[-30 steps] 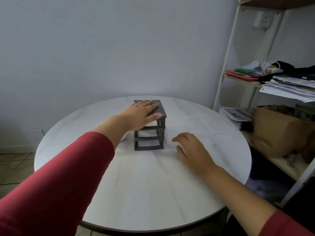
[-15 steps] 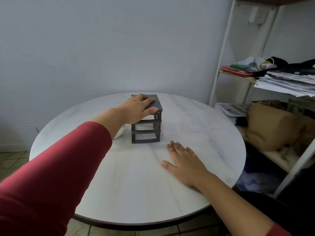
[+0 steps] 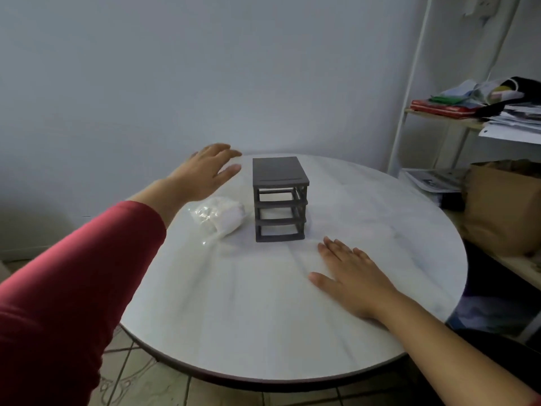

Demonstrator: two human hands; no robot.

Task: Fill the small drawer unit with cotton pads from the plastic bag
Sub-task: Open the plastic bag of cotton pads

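Item 1, bag: clear plastic, bulging with white cotton pads, lying on the table just left of the drawer unit, near it but whether touching cannot be told. Likely very light, soft and crinkly, the film probably slippery; best pinched at the loose gathered end on its left, or scooped whole from above. Item 2, drawer unit: dark grey, upright, 3 tiers, all 3 bays showing as open frames with no drawer fronts visible; probably light, stiff plastic that may slide if pushed, so worth steadying by the flat top. Left hand: spread open, holding nothing, raised above the far left of the table, beyond the bag. Right hand: flat, palm down on the table, near and right of the unit, grasping nothing. Surface: round, white, faintly marbled, smooth, otherwise bare. Room: pale wall behind; white shelf rack at right with papers, cloth and a brown paper bag; tiled floor below.
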